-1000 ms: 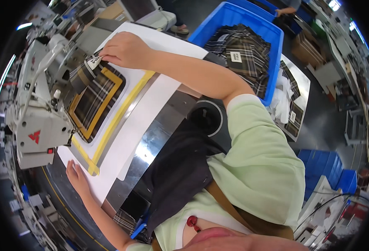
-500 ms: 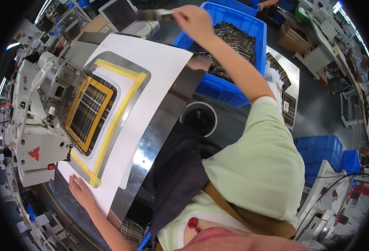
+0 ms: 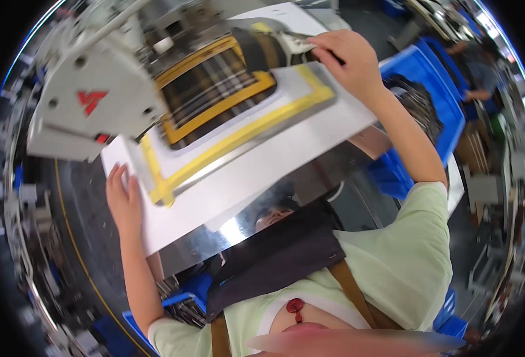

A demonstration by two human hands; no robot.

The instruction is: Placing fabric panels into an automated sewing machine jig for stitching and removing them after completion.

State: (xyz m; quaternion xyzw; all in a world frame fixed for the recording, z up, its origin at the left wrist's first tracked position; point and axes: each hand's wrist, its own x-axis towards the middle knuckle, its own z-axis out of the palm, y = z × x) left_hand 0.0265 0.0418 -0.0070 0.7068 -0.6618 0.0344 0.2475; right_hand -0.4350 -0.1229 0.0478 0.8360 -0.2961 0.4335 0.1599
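"What can be seen on the gray floor?"
"A thin yellow line is seen, over on the left."
"And lights?"
"A long, bright lamp is seen, top left."

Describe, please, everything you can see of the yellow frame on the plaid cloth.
The yellow frame is a flat, roughly rectangular border, its material unclear. It lies on dark plaid cloth, which shows through its open middle, beside the white machine. A dark cloth piece, held by the right hand, covers part of its right side.
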